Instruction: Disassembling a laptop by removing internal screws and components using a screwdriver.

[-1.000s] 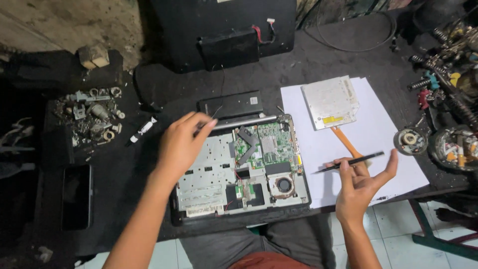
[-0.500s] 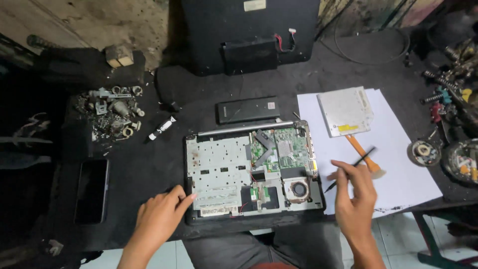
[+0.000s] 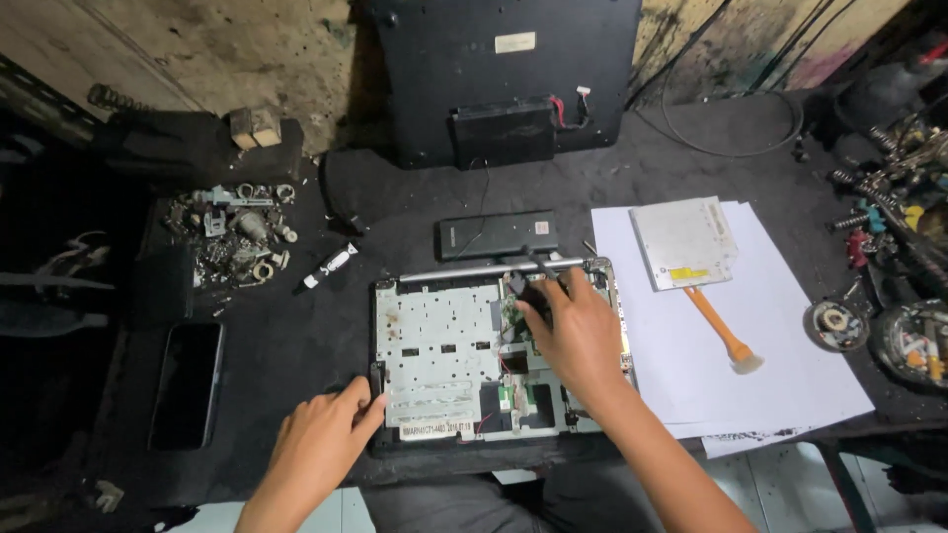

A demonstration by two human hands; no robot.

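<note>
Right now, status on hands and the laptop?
Left hand braces the laptop at its front-left corner. Right hand holds a tool over the board. Nothing blocks either hand.

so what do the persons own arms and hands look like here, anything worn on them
Both arms are bare as far as the head view shows: no sleeves, gloves, watch or bands. The left hand and right hand show no rings that I can make out. The forearms are slim and enter from the bottom edge. No marks or tattoos are visible on them.
</note>
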